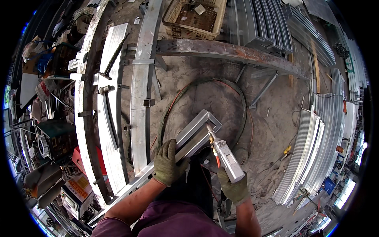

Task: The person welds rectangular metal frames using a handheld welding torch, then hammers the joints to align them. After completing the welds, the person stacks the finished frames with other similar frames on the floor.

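Observation:
In my gloved left hand is one side of a frame of square metal tubes, its fingers lying across the tube. The frame runs diagonally, from its far corner in front of me down toward the lower left. A gloved right hand of mine is closed around the rear of a silver, boxy welding gun. Its nozzle points away from me and is at the inside of the frame's corner. Brass fittings and a red lever-like part sit along the gun's left side. The right fingers are partly hidden.
A dark cable and orange hose loop over the floor. Steel beams stand to the left, with a hammer on one. A rusty beam crosses ahead, before a plastic crate. Metal tubes are stacked at right.

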{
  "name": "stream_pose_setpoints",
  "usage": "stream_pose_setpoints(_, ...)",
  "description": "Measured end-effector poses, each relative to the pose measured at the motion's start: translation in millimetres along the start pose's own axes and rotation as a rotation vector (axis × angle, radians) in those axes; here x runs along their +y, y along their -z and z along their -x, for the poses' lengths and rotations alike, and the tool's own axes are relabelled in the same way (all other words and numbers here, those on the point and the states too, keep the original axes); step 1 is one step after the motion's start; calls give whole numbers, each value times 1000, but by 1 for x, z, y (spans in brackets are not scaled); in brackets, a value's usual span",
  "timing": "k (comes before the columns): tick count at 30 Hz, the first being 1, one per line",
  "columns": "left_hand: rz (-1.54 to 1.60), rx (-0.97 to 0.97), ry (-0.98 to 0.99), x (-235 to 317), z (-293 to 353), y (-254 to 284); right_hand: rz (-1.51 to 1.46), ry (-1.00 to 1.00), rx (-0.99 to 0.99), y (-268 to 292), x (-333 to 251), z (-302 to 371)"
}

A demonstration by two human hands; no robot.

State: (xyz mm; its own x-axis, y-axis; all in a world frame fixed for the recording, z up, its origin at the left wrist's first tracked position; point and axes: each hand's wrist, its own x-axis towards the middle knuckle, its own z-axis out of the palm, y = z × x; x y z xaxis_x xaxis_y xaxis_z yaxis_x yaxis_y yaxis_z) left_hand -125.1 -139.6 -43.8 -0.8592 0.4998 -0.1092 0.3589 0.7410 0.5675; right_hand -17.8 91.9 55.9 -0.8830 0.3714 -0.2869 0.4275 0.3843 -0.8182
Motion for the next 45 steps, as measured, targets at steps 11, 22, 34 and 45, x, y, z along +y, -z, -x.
stream_pose_setpoints(11, 4, 20, 8, 0, -1, -2, 92, 160, 64, 2, -11, -6)
stream_pose_setpoints(22, 8, 34, 12, 2, -2, 0, 80, 120, 63, -1, -9, -4)
stream_pose_setpoints(34, 31, 33, 6, 3, -3, 1, 112, 161, 74, -2, -11, -7)
stream_pose_setpoints(45, 7, 24, 2, 1, -2, 0, 184, 141, 40, -2, -9, -5)
